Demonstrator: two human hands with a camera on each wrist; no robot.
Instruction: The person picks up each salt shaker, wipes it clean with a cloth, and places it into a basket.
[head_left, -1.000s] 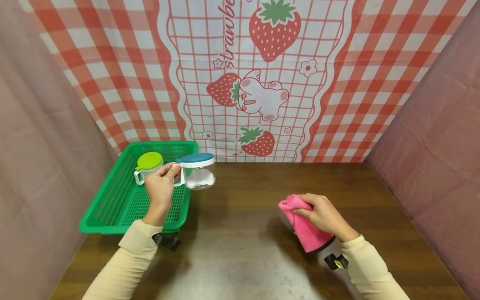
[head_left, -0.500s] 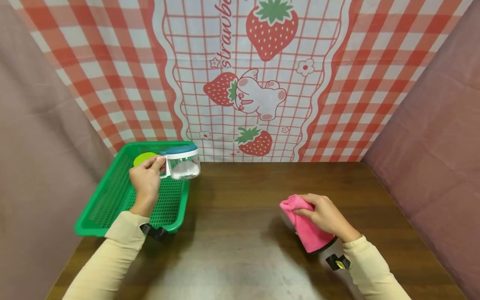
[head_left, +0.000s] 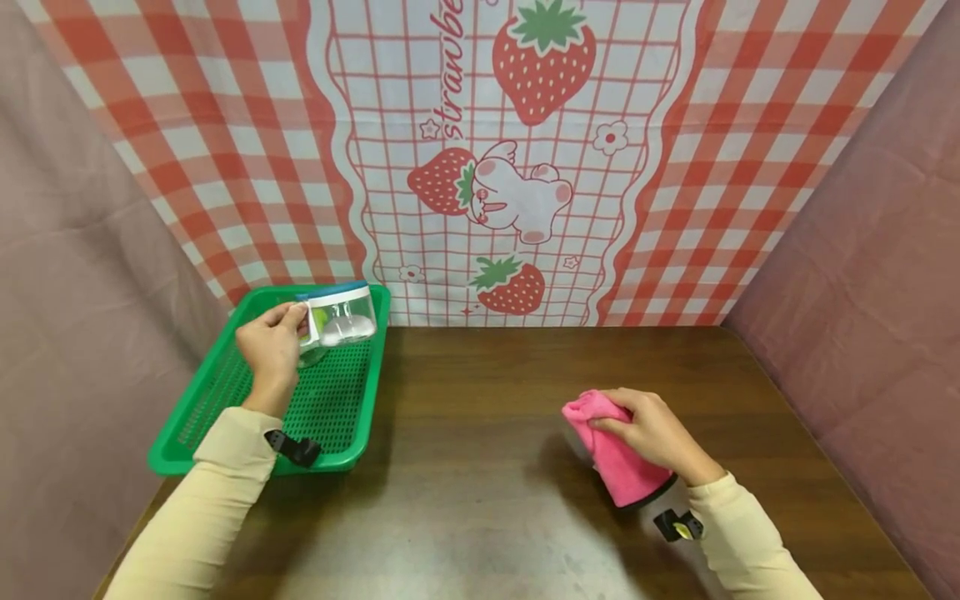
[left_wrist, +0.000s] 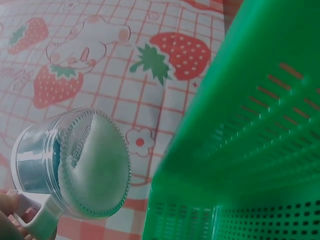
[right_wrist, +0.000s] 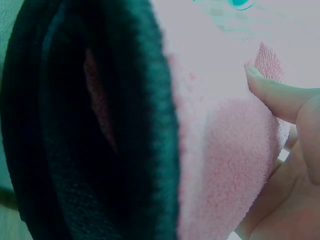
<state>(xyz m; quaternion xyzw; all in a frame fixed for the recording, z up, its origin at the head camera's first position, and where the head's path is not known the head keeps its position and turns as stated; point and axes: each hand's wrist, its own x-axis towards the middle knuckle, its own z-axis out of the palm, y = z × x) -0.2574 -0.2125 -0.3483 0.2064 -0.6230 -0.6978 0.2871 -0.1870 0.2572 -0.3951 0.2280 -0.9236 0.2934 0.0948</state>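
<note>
My left hand (head_left: 272, 346) pinches the white handle of a clear seasoning jar (head_left: 347, 323) with a blue lid, lifted over the green basket (head_left: 374, 375). White powder lies in the jar; its ribbed base faces the left wrist camera, tilted. Behind that hand, inside the basket, a second jar (head_left: 312, 357) with a green lid is mostly hidden. Over on the right, my right hand (head_left: 652, 433) grips a folded pink cloth (head_left: 622, 462) with a dark edge. In the right wrist view, the thumb (right_wrist: 280, 95) presses on the cloth's side.
The basket stands at the back left of the brown wooden table (head_left: 465, 450). A strawberry-print checked cloth (head_left: 517, 167) hangs behind the table. Pink curtains (head_left: 862, 275) close in both sides.
My left hand has carried the blue-lidded jar leftward from beside the basket to above it, tilting it slightly. My right hand and the pink cloth have stayed almost still.
</note>
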